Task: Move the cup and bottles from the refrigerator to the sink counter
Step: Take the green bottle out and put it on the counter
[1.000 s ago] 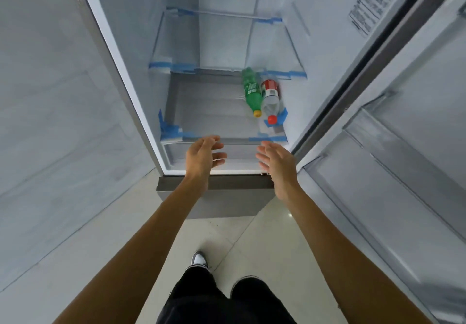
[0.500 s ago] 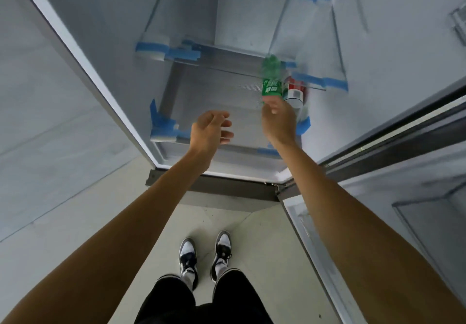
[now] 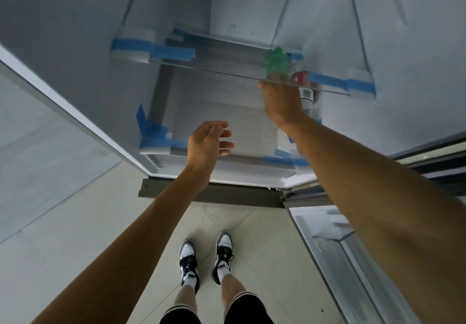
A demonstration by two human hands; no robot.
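The right hand (image 3: 282, 101) reaches deep into the fridge (image 3: 252, 8) and wraps around the green bottle (image 3: 276, 61) at the right edge of the shelf (image 3: 214, 106). The red-label bottle (image 3: 306, 94) stands just beside it. The left hand (image 3: 205, 142) hangs open and empty over the shelf's front edge.

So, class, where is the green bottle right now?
In the head view, the green bottle stands inside the fridge at the right, under the glass shelf, beside the red-labelled bottle, with the right hand on it.
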